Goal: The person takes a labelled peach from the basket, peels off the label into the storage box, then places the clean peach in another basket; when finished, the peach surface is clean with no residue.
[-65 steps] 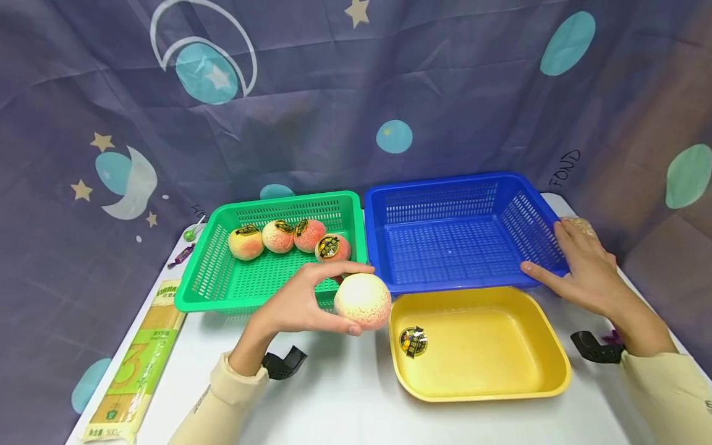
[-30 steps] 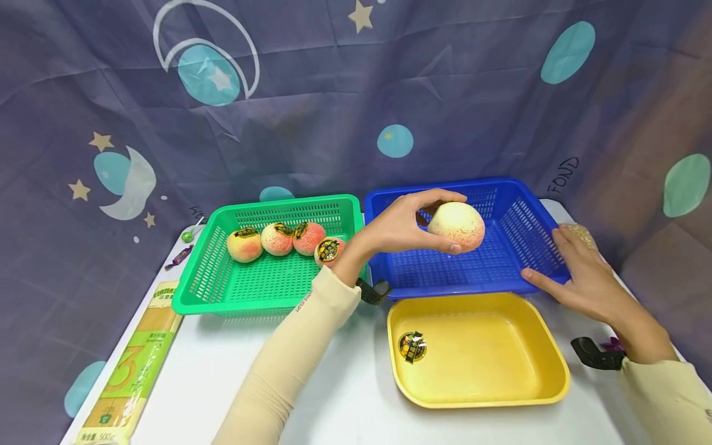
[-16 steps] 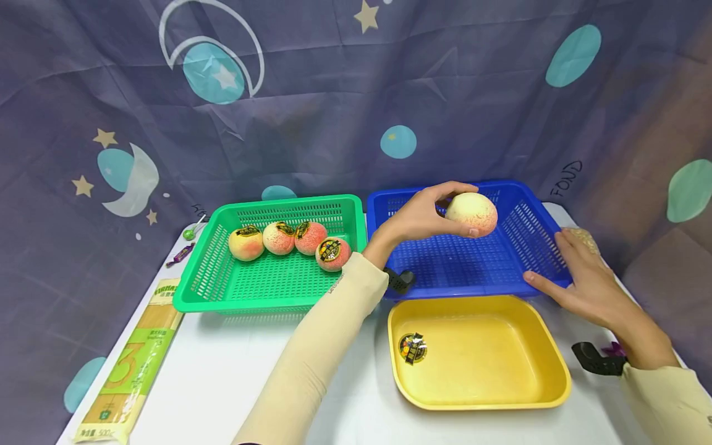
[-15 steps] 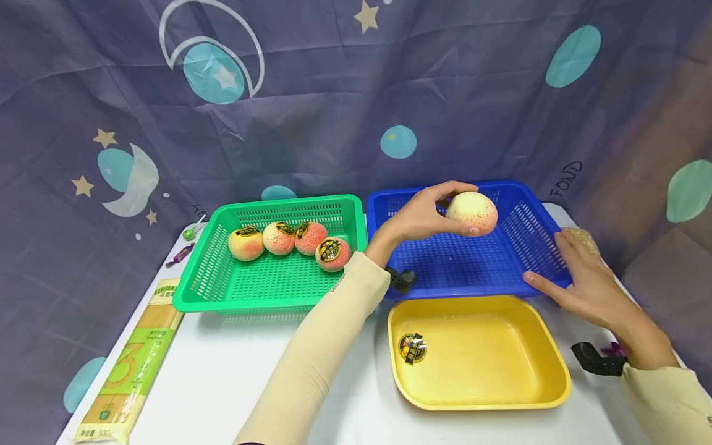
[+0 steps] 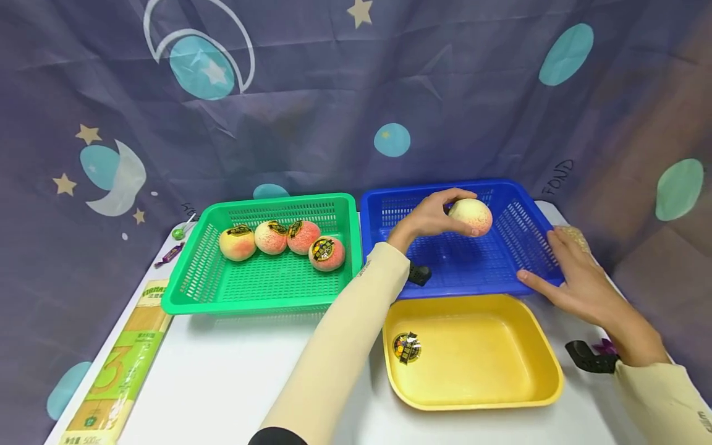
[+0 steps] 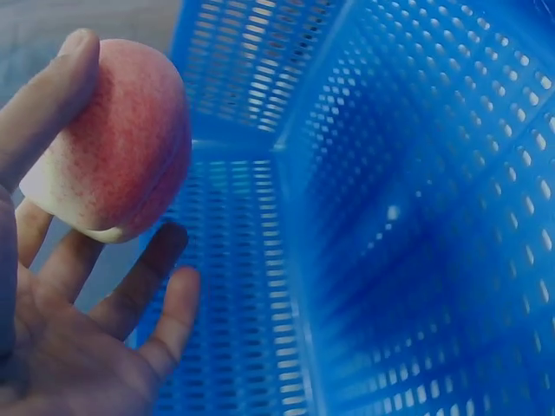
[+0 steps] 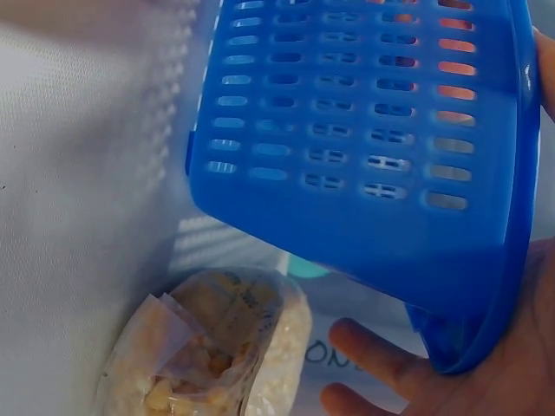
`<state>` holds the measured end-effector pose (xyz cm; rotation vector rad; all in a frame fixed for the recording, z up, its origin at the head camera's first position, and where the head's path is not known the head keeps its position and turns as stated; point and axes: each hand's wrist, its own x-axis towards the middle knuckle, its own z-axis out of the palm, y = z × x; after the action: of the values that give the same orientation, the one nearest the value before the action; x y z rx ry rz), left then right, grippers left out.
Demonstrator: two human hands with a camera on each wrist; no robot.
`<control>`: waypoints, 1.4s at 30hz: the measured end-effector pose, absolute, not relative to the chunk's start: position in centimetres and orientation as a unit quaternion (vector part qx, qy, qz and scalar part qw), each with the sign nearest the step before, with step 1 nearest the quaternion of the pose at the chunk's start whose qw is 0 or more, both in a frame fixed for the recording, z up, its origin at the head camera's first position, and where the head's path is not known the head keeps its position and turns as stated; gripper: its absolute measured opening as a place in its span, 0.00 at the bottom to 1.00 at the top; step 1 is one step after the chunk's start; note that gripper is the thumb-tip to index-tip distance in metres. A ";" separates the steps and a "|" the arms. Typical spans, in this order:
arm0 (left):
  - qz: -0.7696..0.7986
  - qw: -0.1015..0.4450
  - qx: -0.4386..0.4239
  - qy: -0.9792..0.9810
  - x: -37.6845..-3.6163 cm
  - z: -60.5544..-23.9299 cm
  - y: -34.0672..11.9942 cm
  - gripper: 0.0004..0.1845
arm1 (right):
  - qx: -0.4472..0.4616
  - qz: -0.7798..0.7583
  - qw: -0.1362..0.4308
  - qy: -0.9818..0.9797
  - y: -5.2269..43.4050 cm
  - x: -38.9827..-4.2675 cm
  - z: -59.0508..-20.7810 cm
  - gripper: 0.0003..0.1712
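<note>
My left hand (image 5: 428,216) grips a pale yellow peach (image 5: 471,217) with a pink blush, between thumb and fingertips, within the outline of the blue basket (image 5: 445,290). Up close in the left wrist view, the peach (image 6: 126,139) shows its redder side, with the basket's perforated walls beside it. My right hand (image 5: 584,281) rests at the basket's right front corner, its thumb by the front rim and its fingers extended along the outer side. The right wrist view has that corner between thumb and fingers.
Several stickered peaches (image 5: 271,238) lie in a green basket (image 5: 261,307) on the left. A yellow tub (image 5: 473,405) with a sticker sits in front. Noodles (image 5: 119,371), a wrapped candy (image 5: 169,254) and a lollipop (image 5: 178,233) line the left edge. A clear bag (image 7: 208,347) stands beyond the blue basket.
My left hand has carried the peach from in front of the green basket rightward over the blue one, then slightly lower. The right hand stays at the blue basket's corner.
</note>
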<state>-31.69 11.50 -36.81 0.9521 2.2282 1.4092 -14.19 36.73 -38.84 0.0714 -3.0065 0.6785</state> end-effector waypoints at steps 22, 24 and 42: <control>0.430 0.197 0.272 0.838 -32.8 -39.6 12.5 0.37 | 0.019 0.213 0.028 -0.977 37.0 -13.9 -38.8 0.61; 0.435 0.194 0.270 0.837 -32.8 -39.7 12.5 0.37 | 0.020 0.214 0.028 -0.976 37.0 -14.0 -38.9 0.61; 0.413 0.191 0.254 0.854 -32.9 -39.7 12.7 0.44 | 0.009 0.220 0.014 -0.975 36.6 -14.2 -38.9 0.63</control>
<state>-32.91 12.71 -39.74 0.7130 2.3974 1.1599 -14.18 36.59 -38.87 0.0296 -3.0369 0.6866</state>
